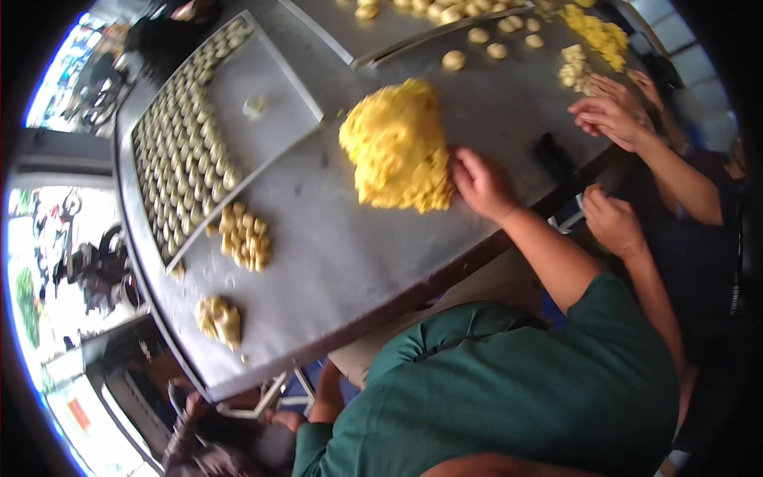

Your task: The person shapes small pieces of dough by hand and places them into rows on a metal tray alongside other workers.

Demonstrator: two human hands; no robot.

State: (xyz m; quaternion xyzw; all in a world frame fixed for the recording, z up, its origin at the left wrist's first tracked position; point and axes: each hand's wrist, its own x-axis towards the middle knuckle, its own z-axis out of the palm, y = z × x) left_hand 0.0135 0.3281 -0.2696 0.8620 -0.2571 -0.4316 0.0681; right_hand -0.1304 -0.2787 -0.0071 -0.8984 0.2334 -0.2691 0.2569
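Observation:
My right hand is at the right side of a large, crumbly yellow mound on the steel table, its curled fingers gripping the edge. My left arm hangs low beside my green shirt; its fingers are hidden. A tray at the left holds rows of small pale balls. Outside its near edge are a cluster of dough pieces and a smooth dough lump.
Co-workers' hands reach along the right edge, near a dark object. Another tray with balls, loose balls and yellow pieces lie at the back. A doorway with motorbikes is at left.

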